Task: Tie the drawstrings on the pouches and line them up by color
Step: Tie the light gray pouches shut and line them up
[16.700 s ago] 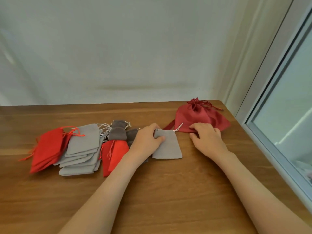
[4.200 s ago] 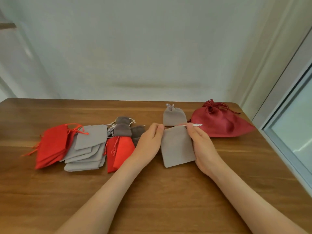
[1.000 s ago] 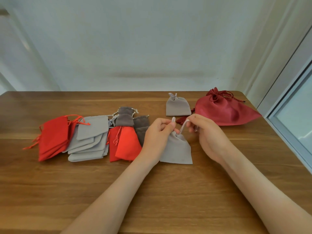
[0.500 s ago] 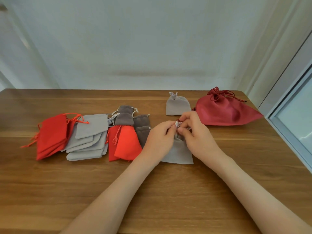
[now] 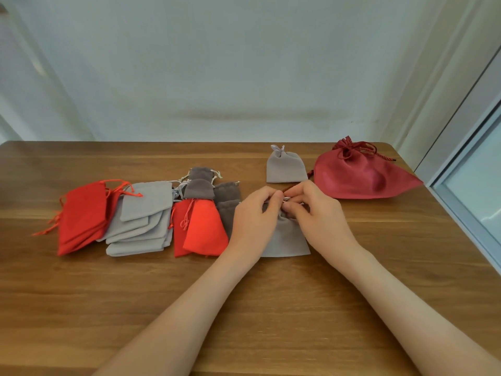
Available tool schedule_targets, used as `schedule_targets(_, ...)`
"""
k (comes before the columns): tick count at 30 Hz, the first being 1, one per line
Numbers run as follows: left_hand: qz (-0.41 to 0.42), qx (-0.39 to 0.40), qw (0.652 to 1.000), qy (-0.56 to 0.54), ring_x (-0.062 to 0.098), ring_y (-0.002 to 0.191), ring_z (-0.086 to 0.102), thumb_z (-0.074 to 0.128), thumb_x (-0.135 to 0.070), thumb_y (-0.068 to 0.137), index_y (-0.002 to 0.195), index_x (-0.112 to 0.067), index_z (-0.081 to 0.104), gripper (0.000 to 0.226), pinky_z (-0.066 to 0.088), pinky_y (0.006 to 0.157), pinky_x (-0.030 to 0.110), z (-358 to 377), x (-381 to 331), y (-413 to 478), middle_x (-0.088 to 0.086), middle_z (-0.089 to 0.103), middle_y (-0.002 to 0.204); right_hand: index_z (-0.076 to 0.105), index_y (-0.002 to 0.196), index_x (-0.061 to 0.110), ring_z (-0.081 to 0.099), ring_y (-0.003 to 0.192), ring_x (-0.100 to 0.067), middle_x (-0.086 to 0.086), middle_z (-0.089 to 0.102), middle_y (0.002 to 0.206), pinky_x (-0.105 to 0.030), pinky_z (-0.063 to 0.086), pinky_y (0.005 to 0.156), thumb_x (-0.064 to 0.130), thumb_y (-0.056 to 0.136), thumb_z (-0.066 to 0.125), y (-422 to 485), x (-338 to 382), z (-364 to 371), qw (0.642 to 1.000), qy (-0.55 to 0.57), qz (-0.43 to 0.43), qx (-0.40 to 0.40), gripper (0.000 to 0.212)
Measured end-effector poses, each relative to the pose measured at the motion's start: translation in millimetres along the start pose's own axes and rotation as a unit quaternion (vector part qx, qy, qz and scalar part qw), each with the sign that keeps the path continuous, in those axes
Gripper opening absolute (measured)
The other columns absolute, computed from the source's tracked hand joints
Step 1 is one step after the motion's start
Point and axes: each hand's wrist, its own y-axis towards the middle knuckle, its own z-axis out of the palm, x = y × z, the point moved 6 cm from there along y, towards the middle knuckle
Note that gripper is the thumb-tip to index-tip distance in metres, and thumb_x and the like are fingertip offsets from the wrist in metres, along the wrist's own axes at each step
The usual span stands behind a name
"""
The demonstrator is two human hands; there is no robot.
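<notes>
A light grey pouch [image 5: 286,238] lies on the wooden table [image 5: 271,308] with its top gathered. My left hand [image 5: 254,215] and my right hand [image 5: 314,213] meet at its neck, and each pinches the white drawstring there. A tied light grey pouch [image 5: 285,166] stands behind them. A large dark red tied pouch [image 5: 360,175] lies to the right. To the left lie two red pouches [image 5: 202,229], dark grey pouches [image 5: 226,196], a stack of light grey pouches [image 5: 141,223] and a stack of red pouches [image 5: 81,218].
A pale wall runs along the table's far edge. A window frame [image 5: 466,169] borders the table's right side.
My right hand has come in from pulling the white cord out sideways. Both hands now work close together at the pouch's gathered neck. The pouch has stayed in place.
</notes>
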Motion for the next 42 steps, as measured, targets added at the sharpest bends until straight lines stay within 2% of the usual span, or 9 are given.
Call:
schedule_targets(6, -0.098, 0.014, 0.994, -0.048, 0.010, 0.073, 0.057, 0.053, -0.023, 0.094, 0.076, -0.013, 0.067, 0.026, 0.041, 0.069, 0.023, -1.0, 8.0, 0.8, 0.000, 0.064, 0.071, 0.057, 0.091, 0.014, 0.058, 0.077, -0.006, 0.004, 0.063, 0.080, -0.014, 0.044, 0.066, 0.004, 0.091, 0.055, -0.3, 5.3, 3.0, 0.993, -0.080, -0.085, -0.002, 0.010)
schedule_targets(10, -0.111, 0.064, 0.989, -0.076, 0.006, 0.072, 0.057, 0.054, -0.028, 0.095, 0.072, -0.012, 0.067, 0.031, 0.042, 0.074, 0.025, -0.1, 4.4, 1.5, -0.006, 0.064, 0.069, 0.058, 0.093, 0.013, 0.054, 0.080, -0.008, 0.003, 0.058, 0.086, -0.008, 0.040, 0.071, -0.001, 0.090, 0.053, 0.8, 10.2, -0.6, 0.980, -0.137, -0.147, 0.004, 0.015)
schedule_targets(15, -0.127, 0.053, 0.983, -0.124, 0.008, 0.078, 0.058, 0.055, -0.026, 0.094, 0.074, -0.014, 0.067, 0.026, 0.044, 0.079, 0.029, 0.7, 6.6, -0.5, -0.005, 0.065, 0.074, 0.043, 0.097, 0.026, 0.058, 0.080, 0.003, 0.007, 0.062, 0.079, -0.006, 0.040, 0.067, 0.007, 0.091, 0.057, 3.1, 7.2, -1.8, 0.999, -0.041, -0.032, -0.010, 0.024)
schedule_targets(20, -0.131, 0.023, 0.974, -0.184, 0.012, 0.081, 0.060, 0.056, -0.022, 0.094, 0.087, -0.011, 0.070, 0.019, 0.047, 0.076, 0.028, 1.2, 4.2, -2.6, 0.007, 0.068, 0.083, 0.059, 0.084, 0.020, 0.058, 0.070, -0.001, 0.006, 0.065, 0.075, -0.010, 0.043, 0.060, 0.020, 0.089, 0.063, 2.7, -3.9, -3.5, 0.998, -0.004, 0.054, -0.013, 0.006)
schedule_targets(25, -0.144, 0.010, 0.963, -0.226, 0.015, 0.080, 0.061, 0.058, -0.018, 0.092, 0.078, -0.023, 0.072, 0.021, 0.048, 0.081, 0.034, -1.0, 0.1, -4.4, -0.005, 0.067, 0.073, 0.071, 0.081, 0.018, 0.058, 0.067, -0.005, 0.006, 0.065, 0.070, -0.028, 0.048, 0.069, 0.016, 0.090, 0.061, 2.8, -9.4, 2.3, 0.992, 0.059, 0.107, 0.039, 0.013)
schedule_targets(28, -0.172, 0.015, 0.946, -0.274, 0.019, 0.077, 0.059, 0.059, -0.016, 0.091, 0.071, -0.021, 0.072, 0.025, 0.049, 0.083, 0.042, -1.0, -0.4, -5.3, -0.001, 0.063, 0.069, 0.071, 0.083, 0.013, 0.056, 0.069, -0.008, 0.003, 0.064, 0.072, -0.026, 0.046, 0.069, 0.014, 0.090, 0.061, 2.0, -9.8, 3.7, 0.984, 0.105, 0.130, 0.064, 0.013)
schedule_targets(32, -0.220, 0.086, 0.908, -0.345, 0.017, 0.070, 0.060, 0.057, -0.017, 0.092, 0.077, -0.012, 0.068, 0.019, 0.052, 0.067, 0.032, 2.4, -2.6, -5.5, 0.004, 0.062, 0.074, 0.068, 0.092, 0.008, 0.057, 0.081, -0.017, -0.004, 0.065, 0.084, -0.032, 0.044, 0.076, 0.016, 0.094, 0.055, 2.2, -13.0, 4.7, 0.965, 0.167, 0.168, 0.109, 0.016)
schedule_targets(36, -0.228, 0.160, 0.913, -0.298, 0.017, 0.075, 0.062, 0.058, -0.018, 0.091, 0.078, -0.013, 0.067, 0.016, 0.053, 0.067, 0.029, 0.0, -2.2, -2.9, 0.004, 0.066, 0.081, 0.065, 0.091, 0.008, 0.057, 0.084, -0.018, -0.006, 0.064, 0.088, -0.029, 0.043, 0.077, 0.015, 0.096, 0.051, 1.7, -15.2, 5.2, 0.958, 0.190, 0.174, 0.129, 0.017)
schedule_targets(42, -0.106, 0.157, 0.979, -0.080, 0.009, 0.086, 0.063, 0.066, -0.022, 0.087, 0.087, -0.013, 0.073, 0.011, 0.046, 0.078, 0.018, -15.3, -6.1, 3.6, -0.001, 0.072, 0.091, 0.062, 0.090, 0.006, 0.049, 0.081, -0.022, -0.013, 0.059, 0.087, -0.032, 0.037, 0.074, 0.014, 0.097, 0.048, 2.2, -21.1, 12.1, 0.961, 0.165, 0.164, 0.147, 0.018)
